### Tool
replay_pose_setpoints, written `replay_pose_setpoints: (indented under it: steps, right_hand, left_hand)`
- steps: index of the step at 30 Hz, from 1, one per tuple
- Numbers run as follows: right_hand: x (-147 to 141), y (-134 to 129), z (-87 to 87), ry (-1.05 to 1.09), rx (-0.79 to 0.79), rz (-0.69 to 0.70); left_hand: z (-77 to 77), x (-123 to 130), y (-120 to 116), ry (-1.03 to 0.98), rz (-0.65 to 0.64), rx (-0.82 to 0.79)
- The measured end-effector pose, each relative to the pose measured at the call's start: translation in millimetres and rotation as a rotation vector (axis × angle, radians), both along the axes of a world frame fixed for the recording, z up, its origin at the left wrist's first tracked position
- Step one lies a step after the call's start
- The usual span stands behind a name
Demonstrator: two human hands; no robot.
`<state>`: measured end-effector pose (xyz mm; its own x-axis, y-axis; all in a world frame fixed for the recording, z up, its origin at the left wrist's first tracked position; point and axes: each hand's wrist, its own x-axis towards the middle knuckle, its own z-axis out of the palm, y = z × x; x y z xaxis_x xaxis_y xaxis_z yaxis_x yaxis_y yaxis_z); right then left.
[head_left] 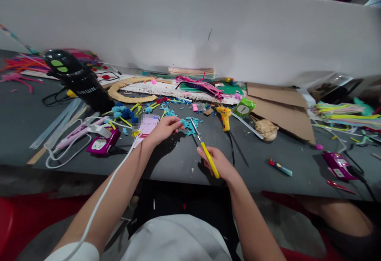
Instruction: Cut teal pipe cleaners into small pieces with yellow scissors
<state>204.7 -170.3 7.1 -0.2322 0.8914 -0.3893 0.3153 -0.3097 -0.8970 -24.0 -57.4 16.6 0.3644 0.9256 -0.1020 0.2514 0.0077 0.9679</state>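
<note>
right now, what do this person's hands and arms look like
The left hand and right hand are ungloved, with no watch or bracelet visible. Both forearms are bare. A white sleeve shows on the left arm; the right sleeve is out of view. A white cable crosses the left forearm.

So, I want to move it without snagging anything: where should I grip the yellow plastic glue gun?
Grip the yellow plastic glue gun by its handle, probably coming from the near side: the handle points that way, while a long translucent stick extends off to the body's right. Mind the thin black cord trailing from the handle's end.
</note>
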Motion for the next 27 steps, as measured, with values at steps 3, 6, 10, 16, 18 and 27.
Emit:
replay_pose_setpoints:
  steps: [3, 6, 10, 16, 18, 27]
  right_hand:
    - [1.7, -4.2, -4.5, -0.076, 0.053, 0.023]
    - [2.4, -5.2, -9.5, -0.118, 0.078, 0.049]
    - [-1.1, -3.4, -12.6, -0.120, 0.099, 0.049]
    - [-9.3, -0.1, -7.9, -0.099, 0.084, 0.016]
    - [-10.8, 0.9, -6.3, -0.094, 0.080, 0.009]
    - [-13.3, 3.6, -7.0, -0.088, 0.078, 0.008]
  left_hand:
    - [4.6, 2.9, -0.1, 0.007, 0.029, 0.005]
    - [9.2, 5.7, -0.6, 0.009, 0.042, 0.023]
    - [11.7, 8.0, -0.4, 0.022, 0.032, 0.025]
    - [13.3, 12.0, -2.1, -0.033, 0.012, -0.008]
    - [13.2, 13.8, -2.8, -0.053, 0.001, -0.023]
    - [7.1, 16.9, -1.6, -0.074, -0.033, -0.054]
